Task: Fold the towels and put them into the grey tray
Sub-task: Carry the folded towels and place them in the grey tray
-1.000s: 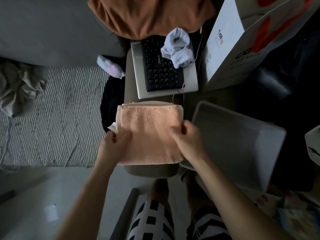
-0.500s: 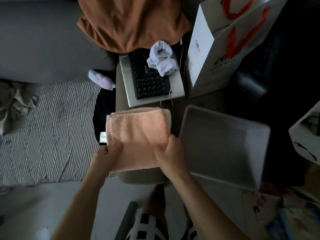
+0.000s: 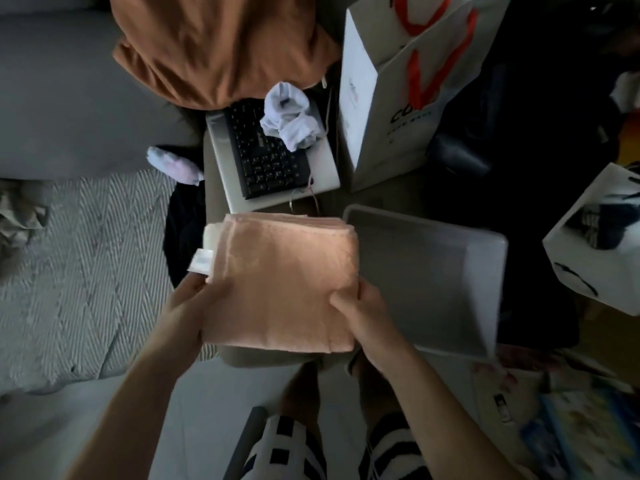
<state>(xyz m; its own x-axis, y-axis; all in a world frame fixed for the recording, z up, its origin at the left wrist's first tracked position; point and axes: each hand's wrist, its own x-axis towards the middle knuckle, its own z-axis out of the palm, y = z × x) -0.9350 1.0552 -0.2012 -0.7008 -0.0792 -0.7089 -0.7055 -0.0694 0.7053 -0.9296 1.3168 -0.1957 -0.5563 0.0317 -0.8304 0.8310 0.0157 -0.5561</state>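
Beside the grey tray (image 3: 450, 237): folded peach towel (image 3: 284, 282) held.
Left hand (image 3: 194, 306) and right hand (image 3: 363, 313) each had a closed grip on its near edge.

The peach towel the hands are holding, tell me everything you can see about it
The peach towel looks like soft terry cloth, folded into a thick, roughly square stack whose layered edges show along its far side. A small white tag sticks out at its left edge. The left hand grips its near left side and the right hand its near right side, thumb on top. It sits just left of the grey tray, not in it, in front of the laptop.
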